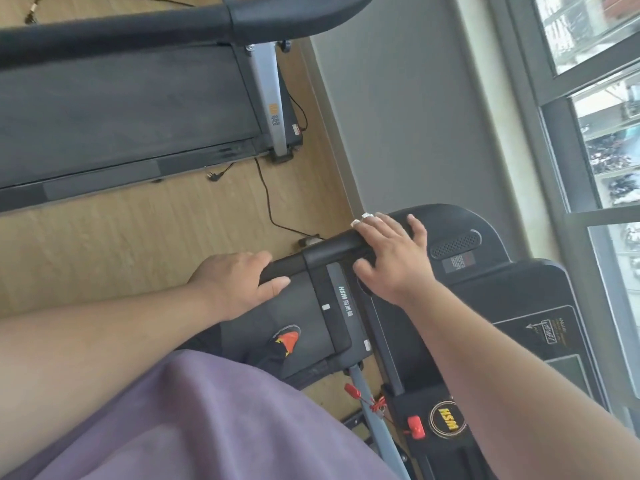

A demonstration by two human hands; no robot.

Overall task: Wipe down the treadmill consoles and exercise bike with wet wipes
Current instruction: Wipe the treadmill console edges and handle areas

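Observation:
A black treadmill console [512, 299] with an HSM logo fills the lower right. Its black handrail [325, 252] runs out to the left. My left hand [235, 278] grips the free end of that handrail, thumb on one side and fingers on the other. My right hand [393, 258] lies flat where the handrail joins the console, fingers spread. It presses a white wet wipe [360, 219] against the surface; only the wipe's edge shows past my fingertips.
A second treadmill [121, 109] stands across a strip of wooden floor [173, 233], with power cables [266, 199] trailing between them. A red safety key [415, 427] clips to the console. A grey wall and window [606, 133] lie beyond. My shoe [287, 337] rests on the belt.

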